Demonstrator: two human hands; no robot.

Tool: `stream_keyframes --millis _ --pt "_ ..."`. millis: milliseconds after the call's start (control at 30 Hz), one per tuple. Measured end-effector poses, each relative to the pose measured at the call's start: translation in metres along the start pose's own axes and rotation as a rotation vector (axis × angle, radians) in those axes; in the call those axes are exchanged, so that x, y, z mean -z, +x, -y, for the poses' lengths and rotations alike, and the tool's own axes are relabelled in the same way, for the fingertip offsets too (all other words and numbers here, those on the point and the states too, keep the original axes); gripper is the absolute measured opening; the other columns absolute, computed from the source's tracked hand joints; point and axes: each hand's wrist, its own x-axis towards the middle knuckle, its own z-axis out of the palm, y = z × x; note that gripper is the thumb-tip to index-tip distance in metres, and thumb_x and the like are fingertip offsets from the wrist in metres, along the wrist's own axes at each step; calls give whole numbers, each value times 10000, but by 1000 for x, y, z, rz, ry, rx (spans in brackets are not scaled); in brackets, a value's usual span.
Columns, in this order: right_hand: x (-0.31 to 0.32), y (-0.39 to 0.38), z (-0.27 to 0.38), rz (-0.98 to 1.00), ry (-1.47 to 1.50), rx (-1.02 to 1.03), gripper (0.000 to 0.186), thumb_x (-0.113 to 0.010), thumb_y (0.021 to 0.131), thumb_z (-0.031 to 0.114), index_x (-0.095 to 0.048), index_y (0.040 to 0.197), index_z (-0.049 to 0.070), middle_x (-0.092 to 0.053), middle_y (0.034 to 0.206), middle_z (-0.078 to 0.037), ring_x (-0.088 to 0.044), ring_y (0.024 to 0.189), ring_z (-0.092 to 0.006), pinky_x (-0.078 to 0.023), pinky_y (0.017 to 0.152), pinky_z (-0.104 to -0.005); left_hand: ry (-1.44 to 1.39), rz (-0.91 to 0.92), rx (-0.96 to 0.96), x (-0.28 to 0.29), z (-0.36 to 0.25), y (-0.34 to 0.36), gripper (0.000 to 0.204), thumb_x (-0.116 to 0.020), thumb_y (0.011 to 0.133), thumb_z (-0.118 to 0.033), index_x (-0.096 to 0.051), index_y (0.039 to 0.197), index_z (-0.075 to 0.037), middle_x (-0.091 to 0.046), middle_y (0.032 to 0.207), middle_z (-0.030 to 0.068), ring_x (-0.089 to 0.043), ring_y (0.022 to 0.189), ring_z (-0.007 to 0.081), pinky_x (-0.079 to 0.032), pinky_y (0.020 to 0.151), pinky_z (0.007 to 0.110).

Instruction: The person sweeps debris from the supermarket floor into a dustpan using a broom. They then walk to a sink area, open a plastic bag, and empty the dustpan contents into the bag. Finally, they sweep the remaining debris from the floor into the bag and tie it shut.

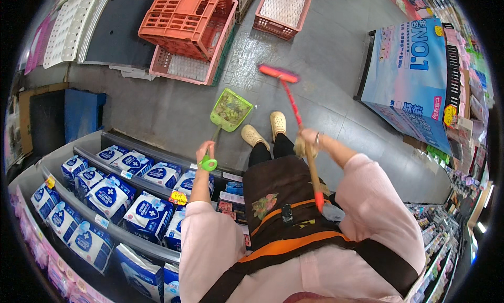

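Observation:
My left hand point(205, 150) is closed on the handle of a green dustpan point(231, 109), beside the round green loop at its end. The pan, holding dirt and small debris, is low over or on the grey tile floor. My right hand point(308, 139) grips a long broom handle point(315, 175), red and wood-coloured, that runs back over my dark apron point(270, 193). The broom's red-pink head point(279, 73) is slightly blurred, farther forward and right of the pan. My cream clogs point(277, 123) stand between the two tools.
Red plastic crates point(184, 19) are stacked ahead, another point(283, 4) beyond. A light-blue display stand point(399, 77) is at right. Blue-and-white packs point(107, 198) fill shelves at left, below blue and dark panels point(84, 117). Crowded shelving point(441, 235) lines the lower right.

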Motion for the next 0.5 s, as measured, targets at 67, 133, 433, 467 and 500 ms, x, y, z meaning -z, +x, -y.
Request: stream_keyframes --millis 67,133,433,467,500 --pt "-30 -50 16 26 96 -166 247 -596 816 296 -578 835 50 -570 770 -28 -530 648 -165 -451 604 -336 18 9 -14 -6 -2 5 214 -537 860 -243 -626 909 -56 -637 868 155 -611 853 347 -482 763 401" --pt "-27 -90 34 237 231 -308 432 -549 847 313 -575 1090 -43 -613 925 -101 -552 838 -209 -442 779 -350 26 13 -27 -11 -9 8 215 -536 859 -243 -629 912 -57 -640 879 155 -611 865 346 -481 773 406" --pt "56 -174 23 166 7 -182 392 -591 803 409 -650 884 30 -619 833 -61 -542 769 -159 -425 713 -289 -43 -74 25 3 -5 1 199 -531 866 -206 -629 931 -44 -645 925 143 -618 886 310 -473 797 379" --pt "67 -168 11 140 43 -173 370 -594 805 399 -644 856 35 -617 815 -60 -546 748 -156 -429 693 -287 -51 -100 51 7 -4 -4 191 -534 867 -195 -627 931 -42 -645 921 138 -620 880 301 -473 792 371" --pt "74 -166 14 114 77 -162 350 -598 806 388 -639 828 41 -615 796 -60 -550 727 -152 -432 673 -286 -58 -128 77 10 -1 -8 182 -536 867 -185 -625 931 -39 -646 917 133 -622 875 291 -473 788 363"
